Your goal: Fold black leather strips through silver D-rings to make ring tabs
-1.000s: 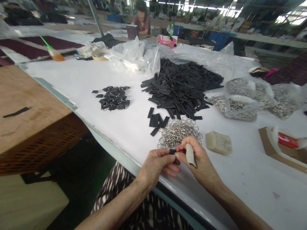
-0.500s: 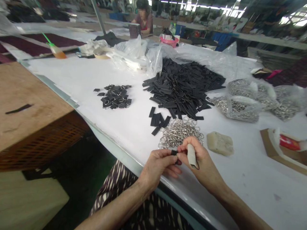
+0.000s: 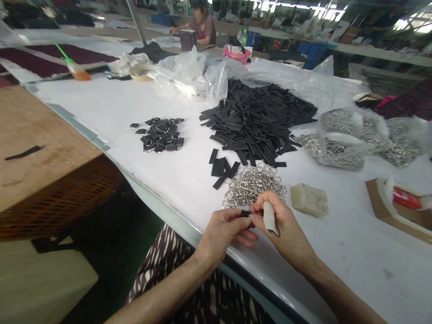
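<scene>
A short black fabric strip point(image 3: 246, 213) is pinched between my two hands over the table's front edge. My left hand point(image 3: 226, 231) is closed on it with thumb and forefinger, the lower fingers curled beneath. My right hand point(image 3: 278, 225) grips the strip's other end with its fingertips. A beige tube-like wrap point(image 3: 269, 218) with a dark curved edge sits at my right fingers; whether it is worn or held, I cannot tell. Just beyond my hands lies a heap of silver metal rings point(image 3: 251, 184). Whether a ring is inside the strip is hidden by my fingers.
Black strips point(image 3: 259, 121) form a large pile behind the rings. Strips looped on rings point(image 3: 162, 135) lie to the left. At right are a pale block point(image 3: 309, 200), bagged rings point(image 3: 340, 150) and a cardboard box point(image 3: 384, 211). A person point(image 3: 202, 27) sits far back.
The black strip has turned slightly between my fingertips; both hands stay almost in place. The view has shifted a little, and the person at the back has an arm stretched out.
</scene>
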`<state>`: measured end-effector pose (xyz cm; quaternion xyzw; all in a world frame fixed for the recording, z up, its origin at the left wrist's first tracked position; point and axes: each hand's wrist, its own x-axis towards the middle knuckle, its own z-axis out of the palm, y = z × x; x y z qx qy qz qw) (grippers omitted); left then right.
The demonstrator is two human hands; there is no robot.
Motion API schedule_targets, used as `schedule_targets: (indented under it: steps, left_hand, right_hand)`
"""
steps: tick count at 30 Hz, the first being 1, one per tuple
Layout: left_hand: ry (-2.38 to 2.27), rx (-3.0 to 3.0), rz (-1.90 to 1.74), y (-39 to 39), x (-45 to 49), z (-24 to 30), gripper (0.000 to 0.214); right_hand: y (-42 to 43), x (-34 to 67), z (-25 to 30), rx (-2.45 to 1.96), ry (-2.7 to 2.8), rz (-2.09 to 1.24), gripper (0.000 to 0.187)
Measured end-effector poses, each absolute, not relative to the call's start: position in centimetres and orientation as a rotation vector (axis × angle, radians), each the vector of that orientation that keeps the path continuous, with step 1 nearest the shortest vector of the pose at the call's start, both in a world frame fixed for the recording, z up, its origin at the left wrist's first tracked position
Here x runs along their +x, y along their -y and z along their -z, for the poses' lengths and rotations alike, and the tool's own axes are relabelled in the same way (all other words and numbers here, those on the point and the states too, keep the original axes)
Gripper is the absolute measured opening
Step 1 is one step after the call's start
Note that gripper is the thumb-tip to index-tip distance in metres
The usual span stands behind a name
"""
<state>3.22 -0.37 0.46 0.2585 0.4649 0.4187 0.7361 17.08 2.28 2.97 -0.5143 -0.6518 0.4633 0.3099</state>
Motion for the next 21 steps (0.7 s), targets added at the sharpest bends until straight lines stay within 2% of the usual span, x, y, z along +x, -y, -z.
schedule_targets:
  steps: [16, 21]
  left_hand:
    - [-1.107, 0.565, -0.922, 0.3, 3.1, -0.7, 0.010]
    - [-1.082, 0.515, -0.953, 0.3, 2.8, -0.7, 0.012]
  right_hand:
    - [-2.4, 17.6, -4.0, -1.389, 1.723, -1.236, 0.013]
    - [-3.1, 19.8, -5.8, -1.511, 1.753, -1.100, 0.007]
